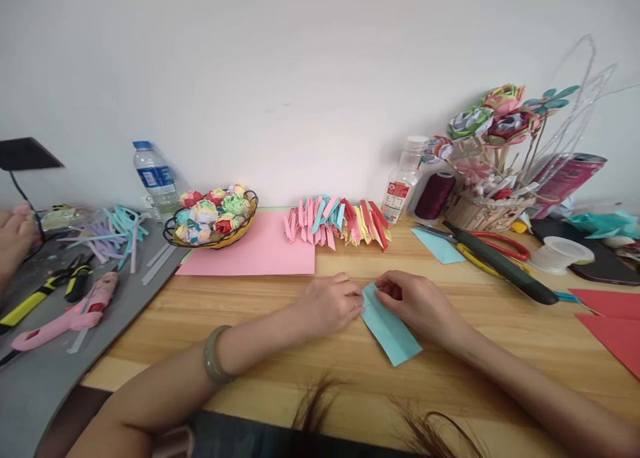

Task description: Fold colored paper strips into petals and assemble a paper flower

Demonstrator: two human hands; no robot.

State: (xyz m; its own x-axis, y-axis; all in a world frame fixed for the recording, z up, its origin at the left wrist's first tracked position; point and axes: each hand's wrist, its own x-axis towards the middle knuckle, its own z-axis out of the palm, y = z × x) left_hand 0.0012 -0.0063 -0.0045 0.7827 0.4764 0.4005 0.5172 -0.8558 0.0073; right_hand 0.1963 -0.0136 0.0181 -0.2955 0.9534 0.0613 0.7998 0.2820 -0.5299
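On the wooden table [500,351], the left hand [327,305] and right hand [415,301] both pinch the top end of a folded blue paper [390,325], fingers seemingly closed on its edge.

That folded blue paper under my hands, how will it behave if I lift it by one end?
The blue paper looks thin and light, so it would probably droop a little, though its folded layers should stiffen it. Lying flat on the table, it seems unlikely to roll.
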